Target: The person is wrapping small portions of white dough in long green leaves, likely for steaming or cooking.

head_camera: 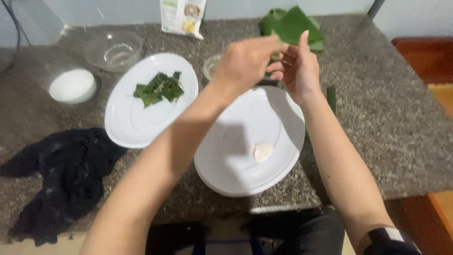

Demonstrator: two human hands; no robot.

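Above the big white plate [236, 160], my left hand [245, 63] and right hand [299, 71] pinch something small together; I cannot tell what.

Speckled stone counter [391, 118] showing a rough, matt finish. White plates [141, 127] gleaming glossy and smooth; clear glass bowl [113, 49] shining. Black cloth [71, 174] lying matt and crumpled.

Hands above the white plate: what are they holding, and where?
Left hand and right hand meet at the fingertips; whatever they pinch is hidden and blurred, so it cannot be told.
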